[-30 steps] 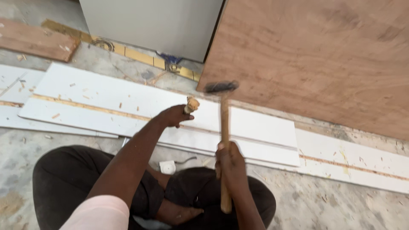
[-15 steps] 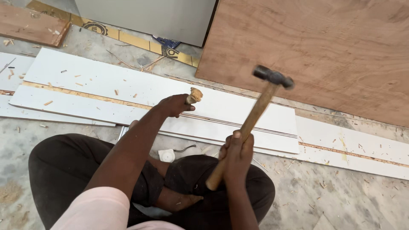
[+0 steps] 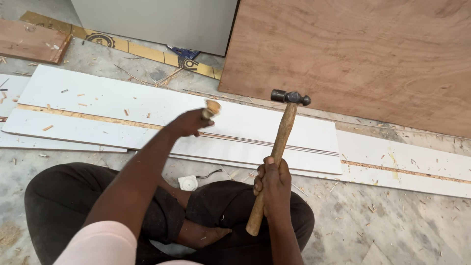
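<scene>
My right hand (image 3: 272, 184) grips the wooden handle of a hammer (image 3: 277, 147), whose dark metal head is raised above the white laminated boards (image 3: 122, 105). My left hand (image 3: 189, 122) is closed around a chisel (image 3: 212, 107); only its worn wooden butt shows above my fist. The chisel stands on the seam of the white boards, left of the hammer head. I sit cross-legged in dark trousers just in front of the boards.
A large brown plywood sheet (image 3: 358, 59) leans at the upper right. A grey cabinet panel (image 3: 157, 22) stands behind the boards. A small white round object with a wire (image 3: 189, 182) lies by my knee. Wood chips litter the concrete floor (image 3: 392, 221).
The hammer head has swung left and down from its tilted-back raised position, now nearer the chisel. My left hand with the chisel has stayed in place.
</scene>
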